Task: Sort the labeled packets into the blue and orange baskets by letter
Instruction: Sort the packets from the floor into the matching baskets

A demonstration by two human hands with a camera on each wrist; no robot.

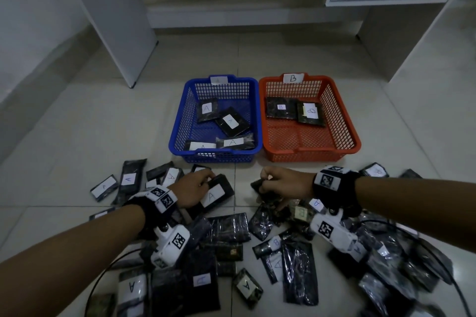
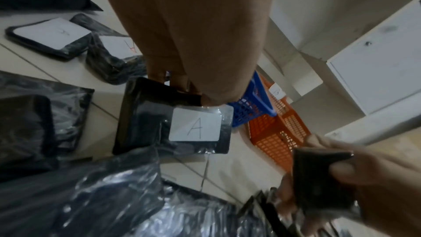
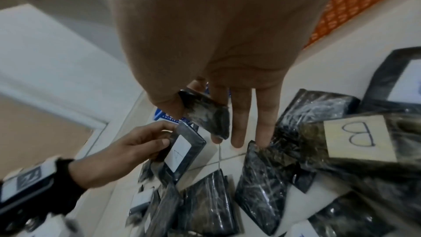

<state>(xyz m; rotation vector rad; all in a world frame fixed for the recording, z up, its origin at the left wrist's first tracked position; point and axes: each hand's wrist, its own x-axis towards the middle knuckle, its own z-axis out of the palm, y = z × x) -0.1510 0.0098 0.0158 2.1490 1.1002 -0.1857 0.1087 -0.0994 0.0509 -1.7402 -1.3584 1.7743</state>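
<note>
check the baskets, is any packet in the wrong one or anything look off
Nothing is misfiled: the blue basket holds only A packets, the orange basket only B ones. The one oddity is a B packet lying turned sideways, its label rotated.

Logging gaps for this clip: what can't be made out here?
- Small dark packet in the right hand: no label shows in any view.
- Blue basket tag: too faint in the head view.
- Both hands' fingertips: the head view hides them under the knuckles.
</note>
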